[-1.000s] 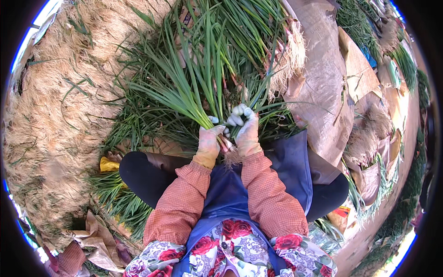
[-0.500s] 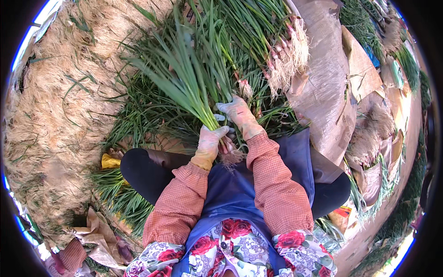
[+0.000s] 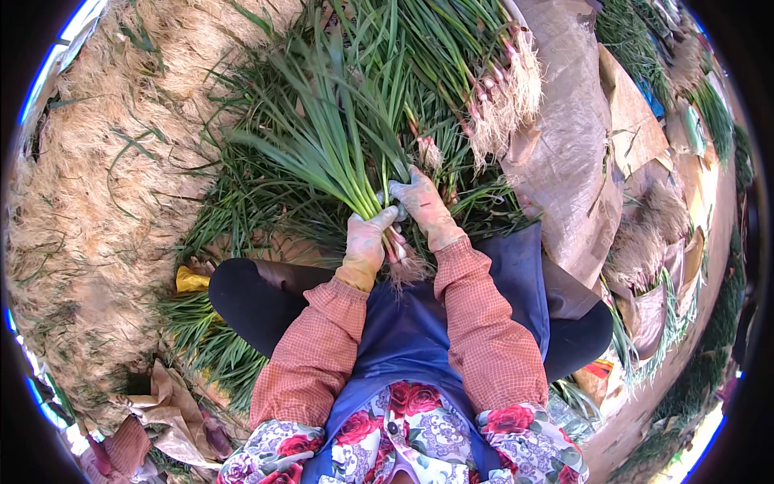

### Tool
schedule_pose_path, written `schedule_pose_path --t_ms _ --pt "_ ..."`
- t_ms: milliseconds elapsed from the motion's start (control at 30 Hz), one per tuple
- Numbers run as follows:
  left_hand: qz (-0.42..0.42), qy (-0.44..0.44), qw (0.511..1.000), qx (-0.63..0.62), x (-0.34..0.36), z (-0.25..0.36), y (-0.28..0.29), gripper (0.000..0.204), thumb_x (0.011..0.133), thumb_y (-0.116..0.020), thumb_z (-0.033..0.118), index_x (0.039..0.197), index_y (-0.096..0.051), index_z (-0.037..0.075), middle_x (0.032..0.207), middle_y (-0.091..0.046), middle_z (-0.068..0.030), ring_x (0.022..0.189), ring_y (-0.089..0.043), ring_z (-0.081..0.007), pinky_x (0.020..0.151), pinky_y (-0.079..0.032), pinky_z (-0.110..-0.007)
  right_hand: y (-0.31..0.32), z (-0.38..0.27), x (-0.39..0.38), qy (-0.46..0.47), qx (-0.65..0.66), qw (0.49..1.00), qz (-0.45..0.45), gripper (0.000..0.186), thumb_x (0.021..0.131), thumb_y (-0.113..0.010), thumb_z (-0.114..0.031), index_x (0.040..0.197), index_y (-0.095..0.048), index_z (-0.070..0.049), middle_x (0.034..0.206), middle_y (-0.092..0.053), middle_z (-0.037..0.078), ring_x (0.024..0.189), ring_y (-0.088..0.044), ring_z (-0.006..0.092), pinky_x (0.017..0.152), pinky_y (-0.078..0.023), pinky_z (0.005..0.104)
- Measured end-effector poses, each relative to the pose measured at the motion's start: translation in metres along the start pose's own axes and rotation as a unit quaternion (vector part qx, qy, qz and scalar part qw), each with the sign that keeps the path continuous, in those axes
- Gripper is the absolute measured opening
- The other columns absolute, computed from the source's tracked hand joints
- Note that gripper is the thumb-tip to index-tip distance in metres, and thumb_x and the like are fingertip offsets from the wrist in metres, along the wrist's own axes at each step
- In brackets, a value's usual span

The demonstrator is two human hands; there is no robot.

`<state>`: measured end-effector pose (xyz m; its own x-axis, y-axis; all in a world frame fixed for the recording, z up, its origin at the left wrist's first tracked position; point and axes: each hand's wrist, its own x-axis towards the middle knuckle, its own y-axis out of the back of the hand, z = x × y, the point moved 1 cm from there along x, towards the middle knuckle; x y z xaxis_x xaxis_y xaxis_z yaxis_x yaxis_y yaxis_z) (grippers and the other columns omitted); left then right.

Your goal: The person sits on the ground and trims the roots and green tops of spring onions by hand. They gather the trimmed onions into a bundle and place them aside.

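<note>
My gloved left hand [image 3: 368, 238] is closed around a bunch of green garlic plants [image 3: 343, 173], whose pale bulbs and thin roots [image 3: 401, 256] hang just below it over the blue apron. My gloved right hand [image 3: 413, 202] sits slightly higher and to the right, fingers pinched round the stalks beside the left hand; some fingertips are hidden among the leaves. Beyond my hands lies a loose heap of more garlic plants [image 3: 266, 194], with a laid-out pile [image 3: 516, 89] at the upper right showing white roots and pinkish bulbs.
Dry straw-like material [image 3: 105, 242] covers the left side. Worn tan sheeting [image 3: 556, 145] and further bundles [image 3: 645, 242] are at the right. My bent legs [image 3: 254, 306] flank the apron. A yellow bag [image 3: 192, 281] and crumpled paper [image 3: 173, 415] lie at the left.
My right hand has moved up and left, changing from curled beside the bunch to gripping its stalks. The bunch's leaves have shifted slightly; my left hand stays closed on it.
</note>
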<state>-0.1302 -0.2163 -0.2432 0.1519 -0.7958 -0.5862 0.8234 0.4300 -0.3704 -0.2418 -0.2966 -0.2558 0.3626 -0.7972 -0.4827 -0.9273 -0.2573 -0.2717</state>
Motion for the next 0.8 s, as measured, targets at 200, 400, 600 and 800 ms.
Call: schedule_pose_path --t_ms 200,400,600,800 --pt "-0.028 0.032 0.993 -0.107 -0.006 0.01 0.003 0.026 0.087 -0.059 0.009 0.11 -0.062 -0.002 0.083 -0.068 -0.012 0.064 -0.061 -0.0208 0.053 -0.052 -0.032 0.0 -0.005 -0.013 -0.025 0.18 0.983 0.006 0.017 0.088 -0.064 -0.012 0.103 -0.061 -0.004 0.077 -0.065 0.002 0.053 -0.049 0.0066 0.047 -0.04 0.0225" --pt "-0.006 -0.023 0.999 -0.029 0.004 0.005 0.007 0.025 0.085 -0.062 0.005 0.109 -0.064 -0.002 0.084 -0.069 -0.0096 0.065 -0.062 -0.0174 0.057 -0.052 -0.029 -0.004 -0.025 -0.02 0.055 -0.077 0.994 0.063 0.03 0.088 -0.067 -0.018 0.114 -0.061 -0.003 0.083 -0.068 0.005 0.061 -0.057 0.0114 0.058 -0.047 0.0251" --pt "0.07 -0.078 0.993 0.056 0.007 -0.009 0.001 0.008 0.086 -0.063 0.002 0.093 -0.063 0.0 0.075 -0.065 -0.0044 0.055 -0.059 -0.0147 0.051 -0.047 -0.028 -0.032 -0.038 0.0 0.147 -0.618 0.768 0.078 0.028 0.082 -0.066 -0.028 0.097 -0.061 -0.005 0.087 -0.067 0.016 0.081 -0.066 0.0356 0.07 -0.053 0.0406" --pt "0.042 -0.025 0.998 0.042 0.015 0.003 0.007 0.008 0.09 -0.059 0.005 0.091 -0.062 -0.003 0.066 -0.062 -0.0082 0.044 -0.057 -0.0192 0.042 -0.045 -0.03 -0.031 -0.038 -0.006 0.27 -0.536 0.799 0.043 0.019 0.083 -0.062 -0.019 0.094 -0.061 -0.004 0.082 -0.065 0.013 0.074 -0.066 0.0307 0.066 -0.053 0.0389"
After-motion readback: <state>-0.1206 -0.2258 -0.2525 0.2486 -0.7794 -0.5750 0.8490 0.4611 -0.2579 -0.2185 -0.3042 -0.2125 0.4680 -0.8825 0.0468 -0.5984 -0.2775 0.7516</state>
